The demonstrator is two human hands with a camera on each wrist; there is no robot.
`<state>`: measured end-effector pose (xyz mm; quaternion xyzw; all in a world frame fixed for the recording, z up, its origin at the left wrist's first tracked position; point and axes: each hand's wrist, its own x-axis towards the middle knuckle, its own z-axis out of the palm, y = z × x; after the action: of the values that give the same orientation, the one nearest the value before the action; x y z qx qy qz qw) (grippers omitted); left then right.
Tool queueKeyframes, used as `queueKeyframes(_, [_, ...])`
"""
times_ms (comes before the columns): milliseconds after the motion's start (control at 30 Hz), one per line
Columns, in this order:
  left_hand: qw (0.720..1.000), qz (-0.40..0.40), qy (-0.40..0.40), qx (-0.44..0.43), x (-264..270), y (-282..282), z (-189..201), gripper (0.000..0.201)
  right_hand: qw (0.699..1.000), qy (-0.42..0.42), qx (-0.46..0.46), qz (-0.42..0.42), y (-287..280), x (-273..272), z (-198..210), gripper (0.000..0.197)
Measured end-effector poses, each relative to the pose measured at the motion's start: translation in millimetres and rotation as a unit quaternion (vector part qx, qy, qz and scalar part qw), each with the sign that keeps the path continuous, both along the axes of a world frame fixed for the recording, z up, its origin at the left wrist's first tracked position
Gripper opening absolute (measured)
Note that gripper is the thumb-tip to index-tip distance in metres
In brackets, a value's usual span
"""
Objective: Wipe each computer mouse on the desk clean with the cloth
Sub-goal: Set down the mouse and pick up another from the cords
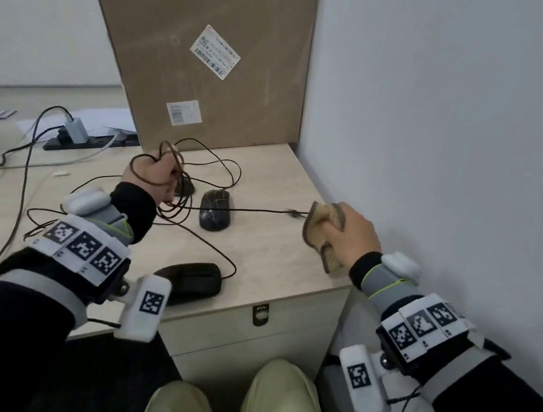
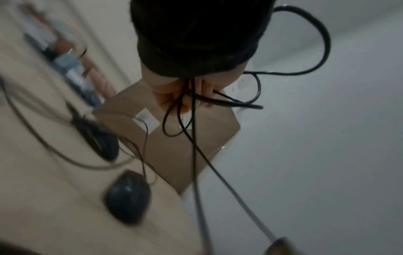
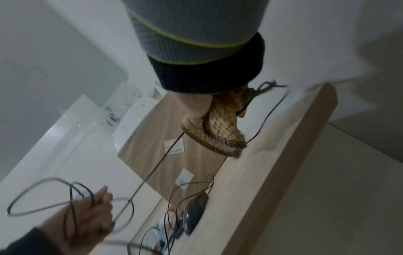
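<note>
My left hand (image 1: 152,172) is raised over the desk and grips several loops of a dark mouse cable (image 1: 262,210). One strand runs taut to the right into a tan woven cloth (image 1: 323,235), which my right hand (image 1: 354,234) grips bunched around the cable near the desk's right edge. A black mouse (image 1: 216,209) lies under the taut strand. A second mouse (image 1: 185,188) is partly hidden behind my left hand. A third mouse (image 1: 191,278) sits near the front edge, partly behind my left wrist. The right wrist view shows the cloth (image 3: 218,131) in my fist.
A large cardboard box (image 1: 213,60) leans at the back of the desk (image 1: 274,251). A power strip (image 1: 78,140) with a plugged adapter and loose cables lies at the left. A white wall (image 1: 446,125) is close on the right. A drawer front (image 1: 246,334) is below.
</note>
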<state>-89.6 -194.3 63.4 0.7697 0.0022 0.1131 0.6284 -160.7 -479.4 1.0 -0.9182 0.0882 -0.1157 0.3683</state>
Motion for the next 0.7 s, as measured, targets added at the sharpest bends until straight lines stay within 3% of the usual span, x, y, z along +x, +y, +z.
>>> queueKeyframes(67, [0.969,0.029,-0.033,0.242,-5.4,6.5,-2.9,0.04,0.997,-0.023,0.063,-0.04,-5.3,3.7,3.8,0.013])
queueKeyframes(100, [0.949,0.033,-0.035,0.31,-10.4,6.3,-3.7,0.039,0.994,-0.039,0.088,-0.054,-4.8,5.7,7.0,0.014])
queueKeyframes(233, [0.92,-0.029,-0.026,0.391,-29.5,-17.8,-7.7,0.047,0.988,-0.07,0.131,-0.043,13.4,6.3,21.4,0.006])
queueKeyframes(333, [0.922,-0.088,-0.026,0.375,-33.3,-42.9,-14.7,0.055,0.991,-0.069,0.115,-0.006,34.9,6.0,27.1,0.004])
queueKeyframes(400, [0.937,-0.112,-0.021,0.331,-35.7,-57.9,-16.0,0.06,0.993,-0.072,0.095,0.014,49.3,4.8,27.8,0.011])
queueKeyframes(500, [0.934,-0.155,0.025,0.321,-35.2,-75.4,-12.4,0.061,0.995,-0.07,0.053,0.054,65.6,0.2,25.2,0.023])
queueKeyframes(567, [0.941,-0.207,0.068,0.258,-35.4,-80.9,-11.4,0.056,0.995,-0.06,0.017,0.08,72.1,-2.9,23.6,0.016])
queueKeyframes(700, [0.945,-0.249,0.052,0.207,-43.5,-76.0,-14.1,0.042,0.993,-0.055,-0.014,0.101,70.6,-5.6,23.5,0.009])
